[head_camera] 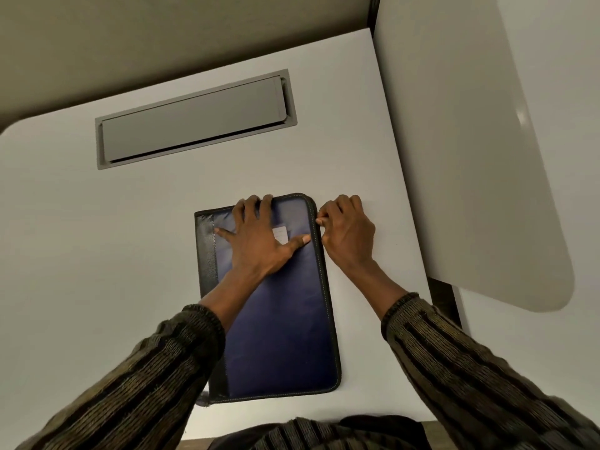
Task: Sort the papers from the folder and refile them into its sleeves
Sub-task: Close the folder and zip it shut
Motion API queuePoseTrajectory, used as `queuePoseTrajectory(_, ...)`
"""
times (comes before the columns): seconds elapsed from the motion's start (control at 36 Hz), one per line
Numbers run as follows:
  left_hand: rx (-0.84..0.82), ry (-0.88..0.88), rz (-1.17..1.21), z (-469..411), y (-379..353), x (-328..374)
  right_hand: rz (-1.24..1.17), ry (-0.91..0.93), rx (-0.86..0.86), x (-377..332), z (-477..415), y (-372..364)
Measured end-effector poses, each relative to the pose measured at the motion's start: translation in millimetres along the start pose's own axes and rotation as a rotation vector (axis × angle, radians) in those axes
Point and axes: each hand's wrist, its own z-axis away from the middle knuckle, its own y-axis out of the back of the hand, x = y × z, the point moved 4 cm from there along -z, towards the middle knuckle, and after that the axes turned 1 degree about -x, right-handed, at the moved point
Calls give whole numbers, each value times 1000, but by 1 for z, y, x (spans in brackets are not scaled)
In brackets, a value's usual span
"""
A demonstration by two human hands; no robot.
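Fingers (324, 219) of the right hand (349, 233) pinch the folder (276, 319) at its 3 o'clock edge near the top, maybe a zip pull. The folder lies shut on the counter (130, 254), long way 12 to 6. The left hand (259, 237) presses flat on it.

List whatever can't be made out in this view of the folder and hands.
All in the head view:
- Papers and filing sleeves: hidden inside the closed folder.
- Label on the cover: partly covered by the left hand, print too small.
- What the right hand pinches at the folder's right edge: hidden by its fingers.
- Folder's near left corner: behind the left sleeve.
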Motion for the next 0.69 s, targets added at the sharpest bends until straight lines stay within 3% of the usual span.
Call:
queuePoseTrajectory(0.47,-28,80,11,-3,-2,5,-66,118,-135,5,-21,0)
queuePoseTrajectory(0.69,-183,87,-61,-2,-21,17,-165,45,-197,19,1,6)
